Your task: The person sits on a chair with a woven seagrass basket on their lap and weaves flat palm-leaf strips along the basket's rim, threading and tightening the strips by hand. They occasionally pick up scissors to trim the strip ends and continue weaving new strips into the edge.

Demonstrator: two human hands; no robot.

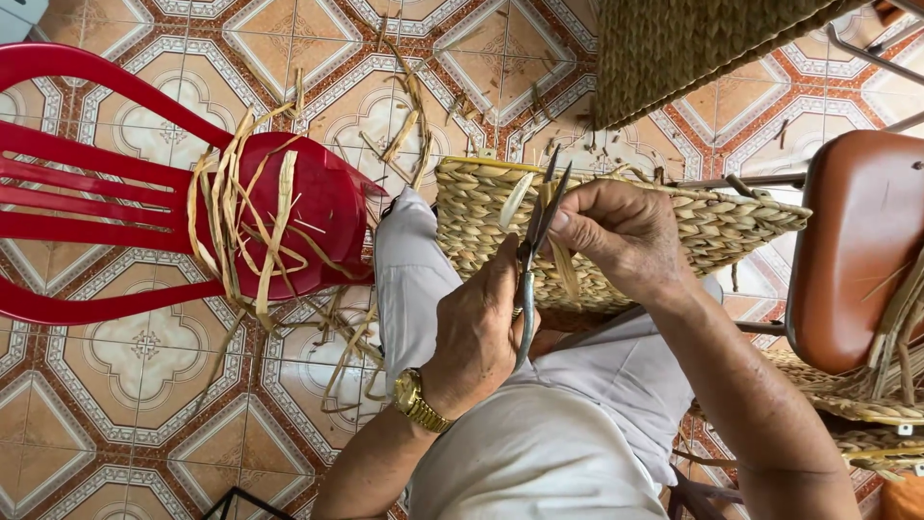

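We are trimming a stray strand (562, 260) off the woven basket (674, 217): our left hand (478, 327) grips the scissors (532, 246), blades parted toward twelve o'clock, our right hand (626, 236) pinches the strand, and next we judge a close snip is needed.

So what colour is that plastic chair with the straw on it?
The chair is bright red, seen clearly in the head view, left side.

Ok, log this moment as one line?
left hand: holds scissors, blades open | right hand: pinches straw strand | woven basket on lap
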